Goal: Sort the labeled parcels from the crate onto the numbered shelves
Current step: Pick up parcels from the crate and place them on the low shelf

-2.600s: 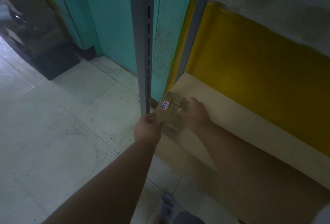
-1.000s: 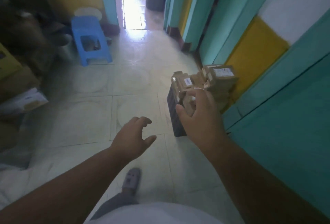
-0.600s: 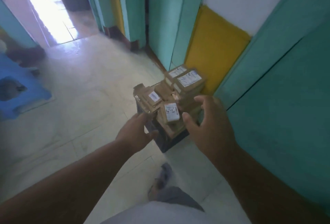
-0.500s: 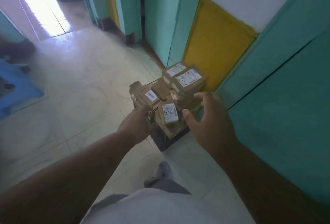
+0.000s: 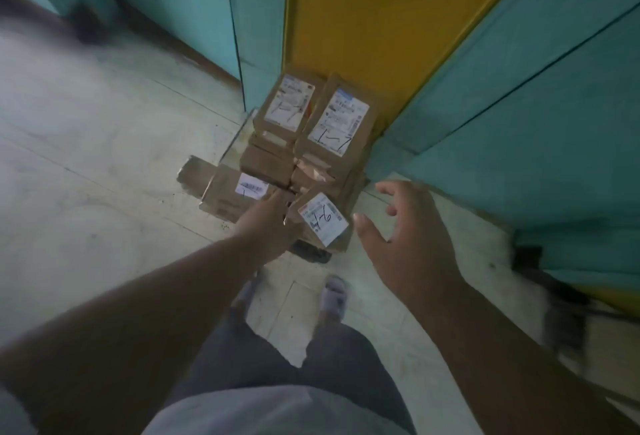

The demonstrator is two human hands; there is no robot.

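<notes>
- L hand: fingers against the near-left edge of the "1-6" parcel; whether they pinch it can't be told.
- R hand: fingers spread, empty, just right of the same parcel, not touching.
- Parcel lies between both hands atop the pile; long axis runs diagonally, far-left to near-right; L hand nearer.
- Beyond: 2 "1-7" parcels; crate mostly hidden below.
- Forearms reach forward and down.
</notes>
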